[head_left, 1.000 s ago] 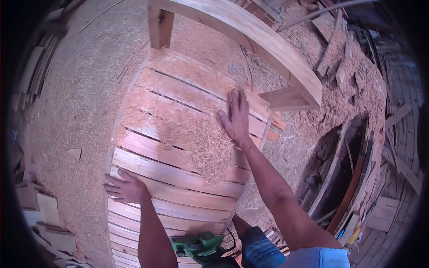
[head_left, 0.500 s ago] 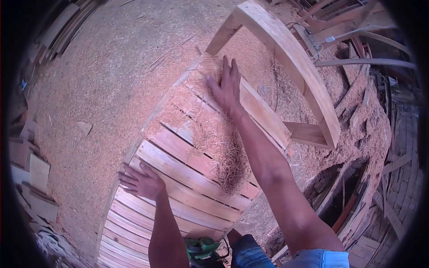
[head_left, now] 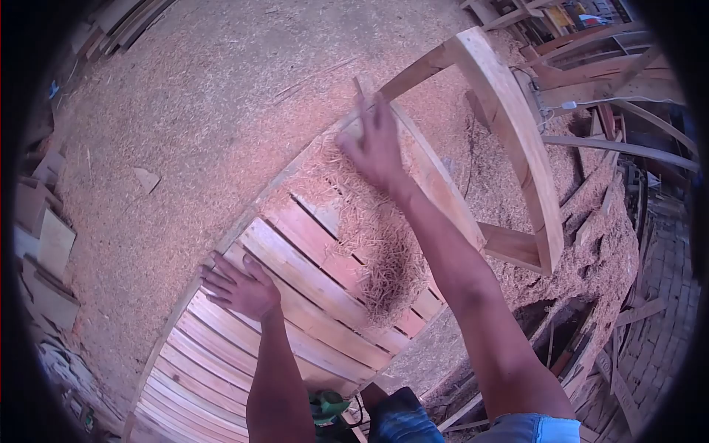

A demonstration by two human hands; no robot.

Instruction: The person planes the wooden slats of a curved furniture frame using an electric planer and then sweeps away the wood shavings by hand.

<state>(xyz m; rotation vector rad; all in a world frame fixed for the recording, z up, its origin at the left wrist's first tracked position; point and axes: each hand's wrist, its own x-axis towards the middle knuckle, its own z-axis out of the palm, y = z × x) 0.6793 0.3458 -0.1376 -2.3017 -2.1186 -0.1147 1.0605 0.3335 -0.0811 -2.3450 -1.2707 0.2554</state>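
A curved panel of wooden slats (head_left: 295, 325) lies below me, with a heap of wood shavings (head_left: 380, 251) over its upper part. My left hand (head_left: 244, 288) rests on the panel's left edge, fingers spread, holding nothing. At the panel's far end my right hand (head_left: 375, 148) is over the shavings with its fingers apart and slightly blurred; nothing shows in its grip. A green power tool (head_left: 326, 406) sits on the slats close to my body, partly hidden by my left forearm.
A curved wooden frame (head_left: 517, 140) stands at the panel's far right. Beyond it are a large mound of shavings (head_left: 613, 244) and curved timber pieces (head_left: 620, 144). Wood offcuts (head_left: 55, 240) lie at the left. Shavings cover the ground (head_left: 185, 111).
My right hand has moved over the slats to the panel's far end. The view has turned, so the panel looks more tilted. My left hand has stayed at the left edge.
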